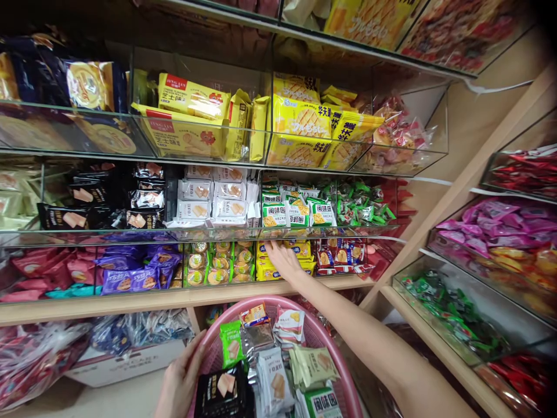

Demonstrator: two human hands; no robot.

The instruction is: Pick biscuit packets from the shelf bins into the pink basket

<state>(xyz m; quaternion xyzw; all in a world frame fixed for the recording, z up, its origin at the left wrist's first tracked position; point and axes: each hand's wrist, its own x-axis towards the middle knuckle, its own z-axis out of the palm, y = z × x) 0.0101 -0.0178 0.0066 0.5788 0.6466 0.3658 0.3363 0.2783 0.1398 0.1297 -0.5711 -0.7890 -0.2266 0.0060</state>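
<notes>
At the near left, the left hand (180, 380) gripped the rim of a pink basket (324, 337), fingers curled over its left edge. The basket sat low in the middle of the view and held a loose pile of snack packets: a black packet (224, 392) nearest the hand, a green packet (230, 343) beyond it, white packets (272, 380) in the middle and a pale olive packet (314, 364) to the right.

Farther off and to the right, the right hand (282, 259) reached into the lowest clear bin of the shelving, its fingers spread flat over yellow packets (265, 270); whether it gripped one could not be told. Just left of that compartment lay round biscuit packs (217, 264), and farther left purple packets (130, 278). Just right of the hand lay red-and-white packets (343, 255). In the bin above it stood green-and-white packets (298, 212). At the far right, slanted bins held pink sweets (491, 226).
</notes>
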